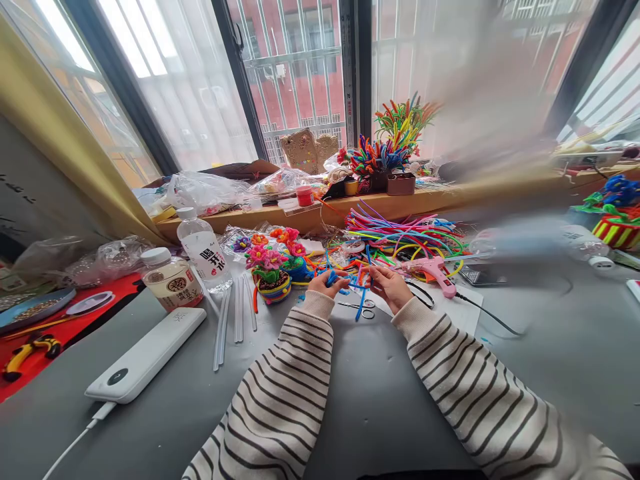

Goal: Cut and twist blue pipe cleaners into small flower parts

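Observation:
Both of my hands meet over the grey table, working on blue pipe cleaners. My left hand [325, 285] has its fingers closed on a bunched blue pipe cleaner [332, 278]. In my right hand [389, 288], thumb and fingertips pinch a blue pipe cleaner [361, 303] whose end hangs down between the hands. Scissors [367, 309] lie on the table just beyond and below them. Left of my left hand stands a small pot [274, 288] of pink, orange and purple pipe-cleaner flowers [266, 257]. A pink glue gun [435, 268] lies to the right of my right hand.
A heap of coloured pipe cleaners [400, 230] lies behind my hands. To the left are clear glue sticks [239, 310], a white power bank [147, 357], a jar [170, 280] and a water bottle [204, 250]. The glue gun's black cable [493, 320] crosses the right side.

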Demonstrator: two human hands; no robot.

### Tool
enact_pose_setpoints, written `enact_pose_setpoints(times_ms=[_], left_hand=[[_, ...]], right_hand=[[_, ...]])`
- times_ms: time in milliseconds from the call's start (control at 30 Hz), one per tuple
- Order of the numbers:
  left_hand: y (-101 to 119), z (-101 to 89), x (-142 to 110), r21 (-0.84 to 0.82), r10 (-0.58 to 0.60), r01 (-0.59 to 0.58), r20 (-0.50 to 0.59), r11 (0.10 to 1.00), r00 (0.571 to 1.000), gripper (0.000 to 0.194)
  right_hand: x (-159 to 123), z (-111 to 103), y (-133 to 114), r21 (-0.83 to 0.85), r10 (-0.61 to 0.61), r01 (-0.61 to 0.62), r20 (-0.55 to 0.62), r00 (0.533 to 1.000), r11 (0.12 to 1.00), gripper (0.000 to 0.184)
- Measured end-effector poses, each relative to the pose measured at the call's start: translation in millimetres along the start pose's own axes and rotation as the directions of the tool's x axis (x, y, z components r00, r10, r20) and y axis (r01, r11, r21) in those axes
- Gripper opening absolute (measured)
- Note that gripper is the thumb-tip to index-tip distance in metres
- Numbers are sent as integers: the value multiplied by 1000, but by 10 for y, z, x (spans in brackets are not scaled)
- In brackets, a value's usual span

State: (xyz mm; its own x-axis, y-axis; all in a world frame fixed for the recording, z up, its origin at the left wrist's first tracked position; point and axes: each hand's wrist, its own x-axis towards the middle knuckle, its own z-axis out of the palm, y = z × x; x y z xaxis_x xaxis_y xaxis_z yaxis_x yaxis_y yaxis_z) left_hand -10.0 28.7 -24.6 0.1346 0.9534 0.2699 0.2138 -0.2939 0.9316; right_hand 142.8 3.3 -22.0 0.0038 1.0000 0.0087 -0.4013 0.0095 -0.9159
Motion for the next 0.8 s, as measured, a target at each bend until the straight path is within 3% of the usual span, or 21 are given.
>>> enact_pose_setpoints(times_ms=[167, 300, 400, 533, 800], left_hand=[[109, 20, -44, -49, -8, 6, -26, 999, 1000, 27], [126, 19, -49, -28, -2, 1, -44, 1000, 999, 28], [93, -7, -36, -5, 17, -17, -66, 1000, 998, 31], [73, -37, -30, 59, 38, -34, -70, 998, 997, 32], [164, -13, -66, 63, 0, 8, -121, 998, 993, 19]], right_hand=[[21, 4, 15, -29, -47, 47, 5, 999, 999, 32], [60, -19, 60, -186, -97, 97, 8, 995, 978, 28], [72, -28, 72, -349, -149, 144, 12, 989, 926, 30], [60, -9, 68, -485, -219, 250, 121, 968, 838, 32], [61, -5, 99, -533, -247, 294, 160, 956, 793, 37]])
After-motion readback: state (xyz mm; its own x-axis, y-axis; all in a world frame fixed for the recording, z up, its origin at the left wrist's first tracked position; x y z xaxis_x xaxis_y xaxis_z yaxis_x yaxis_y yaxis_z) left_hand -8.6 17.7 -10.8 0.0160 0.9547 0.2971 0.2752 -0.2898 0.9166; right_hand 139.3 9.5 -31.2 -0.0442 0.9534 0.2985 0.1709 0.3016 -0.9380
